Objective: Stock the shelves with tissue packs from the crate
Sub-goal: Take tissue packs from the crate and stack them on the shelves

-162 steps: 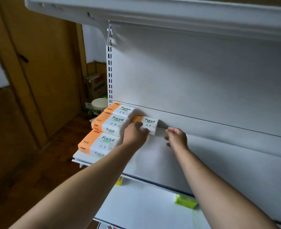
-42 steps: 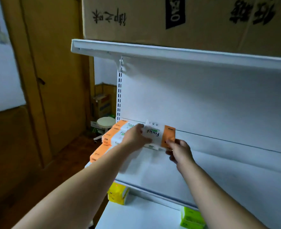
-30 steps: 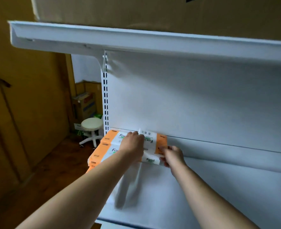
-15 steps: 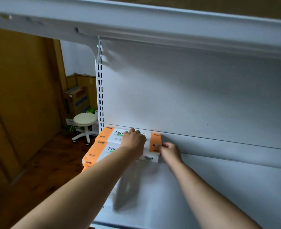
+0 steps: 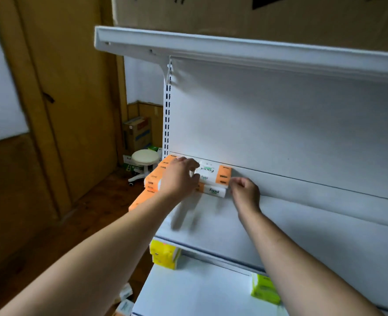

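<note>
**Tissue pack stacked at the back of the middle shelf**

Nearest, on the lower shelf (image 5: pixel 200 293), a yellow pack (image 5: pixel 164 254) and a green pack (image 5: pixel 265 288) are seen. Above, on the middle shelf (image 5: pixel 211 224), the left end of the top tissue pack (image 5: pixel 213 173) is gripped by the left hand (image 5: pixel 180 176). The right hand (image 5: pixel 245 192) is curled just beside its right end; contact cannot be told. The pack is laid on another pack (image 5: pixel 214 191), against the back panel (image 5: pixel 279 124).

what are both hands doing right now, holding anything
Left hand: grips the left end of the top tissue pack.
Right hand: fingers curled at that pack's right end; whether it grips cannot be told.
</note>
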Available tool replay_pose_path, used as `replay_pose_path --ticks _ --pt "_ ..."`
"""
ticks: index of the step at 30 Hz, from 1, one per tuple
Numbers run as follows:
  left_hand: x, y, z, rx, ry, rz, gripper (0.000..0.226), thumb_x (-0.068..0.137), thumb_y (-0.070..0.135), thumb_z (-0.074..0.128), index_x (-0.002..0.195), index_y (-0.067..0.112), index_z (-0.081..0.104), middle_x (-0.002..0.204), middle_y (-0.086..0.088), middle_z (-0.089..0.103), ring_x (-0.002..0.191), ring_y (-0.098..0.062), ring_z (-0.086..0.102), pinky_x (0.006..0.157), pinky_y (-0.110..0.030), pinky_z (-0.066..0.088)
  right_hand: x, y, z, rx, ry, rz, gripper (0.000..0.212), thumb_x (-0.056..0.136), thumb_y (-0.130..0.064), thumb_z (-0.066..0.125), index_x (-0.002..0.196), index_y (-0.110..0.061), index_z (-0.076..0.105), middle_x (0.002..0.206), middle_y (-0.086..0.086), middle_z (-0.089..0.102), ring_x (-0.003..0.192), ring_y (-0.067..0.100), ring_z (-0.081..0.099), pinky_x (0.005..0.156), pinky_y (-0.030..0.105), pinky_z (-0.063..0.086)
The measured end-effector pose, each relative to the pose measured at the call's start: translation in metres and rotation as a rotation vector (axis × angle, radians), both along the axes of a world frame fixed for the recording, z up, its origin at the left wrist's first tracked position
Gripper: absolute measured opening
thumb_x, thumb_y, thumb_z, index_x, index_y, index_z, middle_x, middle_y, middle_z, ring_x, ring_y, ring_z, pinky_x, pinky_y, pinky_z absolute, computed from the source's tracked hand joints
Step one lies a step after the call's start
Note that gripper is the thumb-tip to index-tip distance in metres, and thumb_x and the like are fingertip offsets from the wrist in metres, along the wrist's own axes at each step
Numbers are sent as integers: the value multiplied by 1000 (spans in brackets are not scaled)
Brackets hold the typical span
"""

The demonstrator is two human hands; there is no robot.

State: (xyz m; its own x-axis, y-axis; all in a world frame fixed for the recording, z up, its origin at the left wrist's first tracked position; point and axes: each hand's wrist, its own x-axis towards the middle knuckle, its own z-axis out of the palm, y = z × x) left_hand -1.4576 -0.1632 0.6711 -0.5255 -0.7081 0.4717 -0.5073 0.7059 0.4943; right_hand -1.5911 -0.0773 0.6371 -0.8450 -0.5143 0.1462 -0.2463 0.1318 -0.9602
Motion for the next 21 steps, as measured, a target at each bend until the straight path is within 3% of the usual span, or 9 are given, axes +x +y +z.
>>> replay_pose_path --ticks 5,9,13,17,21 --pt "84 73 -21 -24 193 215 21 83 16 64 103 11 69 98 -4 68 95 -24 58 81 -25 36 78 60 -11 -80 -28 230 21 86 -12 58 68 -23 59 64 -1 57 68 18 55 63 25 39" --pt "160 145 -61 113 254 417 18 85 15 64 102 12 69 97 -4 68 91 -23 61 85 -38 51 150 108 -41 10 -126 440 23 87 -11 58 67 -22 58 65 -1 58 63 16 55 57 23 41" --pt "248 203 -93 224 176 567 20 89 19 60 107 14 67 98 5 63 91 -11 56 81 -22 48 229 132 -82 155 -221 631 20 88 -10 55 73 -23 59 77 1 61 62 11 54 51 20 38" --pt "346 248 -130 321 144 790 17 86 19 62 101 14 68 92 1 66 87 -15 59 78 -26 48 316 160 -116 300 -208 850 13 88 -12 56 78 -17 63 75 -1 62 66 13 58 66 30 47" --pt "421 292 -166 422 194 969 19 87 21 61 104 16 67 99 0 68 88 -11 57 79 -22 47 391 183 -146 443 -171 1007 15 86 -15 56 74 -22 63 78 0 65 71 16 61 60 24 42"
